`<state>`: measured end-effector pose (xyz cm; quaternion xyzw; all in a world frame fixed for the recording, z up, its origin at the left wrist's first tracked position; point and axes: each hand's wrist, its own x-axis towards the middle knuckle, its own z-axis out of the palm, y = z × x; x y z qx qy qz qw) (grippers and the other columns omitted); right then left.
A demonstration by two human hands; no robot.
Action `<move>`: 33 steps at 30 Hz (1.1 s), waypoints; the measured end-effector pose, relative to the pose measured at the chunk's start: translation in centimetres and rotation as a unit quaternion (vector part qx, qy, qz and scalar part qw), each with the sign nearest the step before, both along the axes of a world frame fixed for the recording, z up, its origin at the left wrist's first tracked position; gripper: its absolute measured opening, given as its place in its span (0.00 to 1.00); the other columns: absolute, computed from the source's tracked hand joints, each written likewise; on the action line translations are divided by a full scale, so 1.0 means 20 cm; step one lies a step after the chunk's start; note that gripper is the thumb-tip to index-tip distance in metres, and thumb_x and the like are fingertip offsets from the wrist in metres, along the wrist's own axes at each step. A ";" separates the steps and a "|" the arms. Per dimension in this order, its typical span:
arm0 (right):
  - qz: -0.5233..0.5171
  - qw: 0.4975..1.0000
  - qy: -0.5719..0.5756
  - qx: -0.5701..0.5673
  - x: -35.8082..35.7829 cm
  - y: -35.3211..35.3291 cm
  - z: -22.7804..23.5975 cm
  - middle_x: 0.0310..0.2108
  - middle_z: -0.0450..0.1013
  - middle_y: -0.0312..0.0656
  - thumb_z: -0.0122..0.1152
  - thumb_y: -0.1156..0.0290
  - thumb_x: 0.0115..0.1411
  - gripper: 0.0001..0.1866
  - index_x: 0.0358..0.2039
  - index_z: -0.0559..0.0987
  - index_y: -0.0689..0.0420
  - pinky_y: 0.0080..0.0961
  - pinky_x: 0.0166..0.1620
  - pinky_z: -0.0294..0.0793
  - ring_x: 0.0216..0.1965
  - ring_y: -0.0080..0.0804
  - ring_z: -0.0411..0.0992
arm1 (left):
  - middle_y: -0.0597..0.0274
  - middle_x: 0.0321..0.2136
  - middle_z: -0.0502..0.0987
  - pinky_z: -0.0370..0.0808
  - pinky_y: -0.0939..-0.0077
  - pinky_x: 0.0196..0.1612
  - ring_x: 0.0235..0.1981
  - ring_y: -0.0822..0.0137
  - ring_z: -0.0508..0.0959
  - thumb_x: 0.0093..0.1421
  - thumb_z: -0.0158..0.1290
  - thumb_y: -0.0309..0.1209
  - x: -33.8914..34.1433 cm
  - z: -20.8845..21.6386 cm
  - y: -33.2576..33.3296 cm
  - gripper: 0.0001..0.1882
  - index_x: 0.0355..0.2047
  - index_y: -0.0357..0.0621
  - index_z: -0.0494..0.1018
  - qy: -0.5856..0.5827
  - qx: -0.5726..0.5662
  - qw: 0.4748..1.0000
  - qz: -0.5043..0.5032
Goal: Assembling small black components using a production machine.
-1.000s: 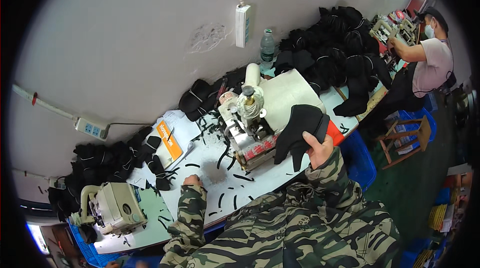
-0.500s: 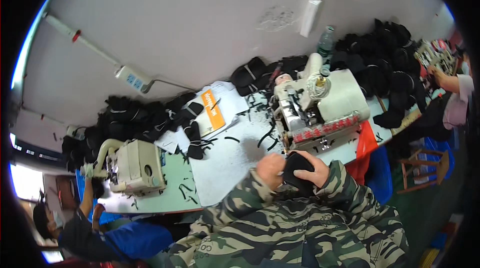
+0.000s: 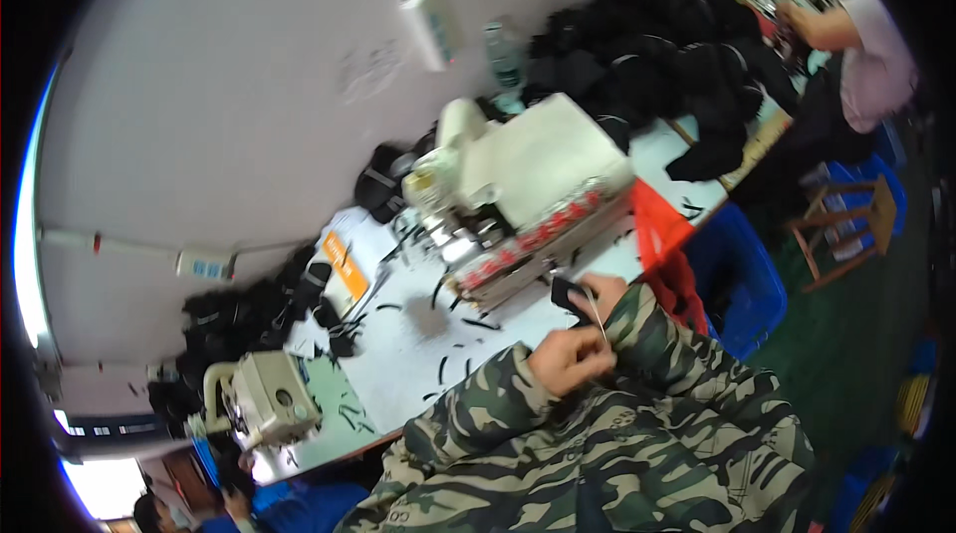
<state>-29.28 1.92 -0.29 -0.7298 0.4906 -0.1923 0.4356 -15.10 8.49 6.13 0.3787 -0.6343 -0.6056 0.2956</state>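
Note:
My right hand [image 3: 609,294] grips a small black fabric piece [image 3: 570,296] just off the front edge of the table. Nearer my body, my left hand [image 3: 571,359] is closed, its fingers curled and a little blurred. A thin pale strand [image 3: 598,314] stretches from the black piece down to the fingers of my left hand. Beyond both hands stands a cream sewing machine [image 3: 543,169] with a red-marked front edge. Most of the fabric piece's far side is hidden by my right hand.
Black fabric goods [image 3: 657,65] lie heaped along the wall, and black scraps dot the white tabletop [image 3: 408,359]. A blue bin [image 3: 747,284] with red cloth [image 3: 662,229] stands at right, near a wooden stool [image 3: 846,224]. A second machine [image 3: 267,399] and co-workers flank me.
The view has swung to the right. My hands have moved apart; the left has come off the black piece toward my body, and a pale strand now shows between them.

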 end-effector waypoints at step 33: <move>-0.093 0.931 0.336 0.108 -0.73 -0.55 -1.61 0.30 0.68 0.43 0.54 0.67 0.45 0.16 0.35 0.72 0.60 0.35 0.38 0.70 0.33 0.38 0.69 | 0.53 0.27 0.76 0.73 0.69 0.29 0.23 0.58 0.77 0.54 0.48 0.36 0.48 -0.74 0.45 0.20 0.47 0.43 0.63 -0.339 0.158 0.803 0.464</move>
